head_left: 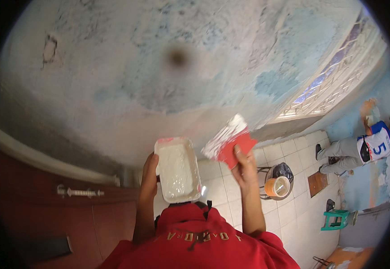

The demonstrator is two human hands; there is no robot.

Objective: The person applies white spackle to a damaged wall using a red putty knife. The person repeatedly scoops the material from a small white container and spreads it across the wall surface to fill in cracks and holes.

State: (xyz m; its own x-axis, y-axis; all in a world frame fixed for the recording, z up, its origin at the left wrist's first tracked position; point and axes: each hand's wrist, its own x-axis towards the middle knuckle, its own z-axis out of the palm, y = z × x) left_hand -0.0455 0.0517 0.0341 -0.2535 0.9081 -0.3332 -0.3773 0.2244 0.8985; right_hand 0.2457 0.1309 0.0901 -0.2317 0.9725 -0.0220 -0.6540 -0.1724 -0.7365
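Note:
My left hand is closed on the left side of a white rectangular tray, which has wet white paste smeared inside. In my right hand is a flat red putty spreader, pinched with the thumb on top. White paste covers the spreader's far edge in ridges. Both hands are in front of a patchy blue and white wall, and the spreader appears apart from it.
A wooden door with a metal handle stands at lower left. To the right, an orange bucket and a black plastic bag sit on a round stool. Farther right are a green stool, a person at the wall and a grilled window.

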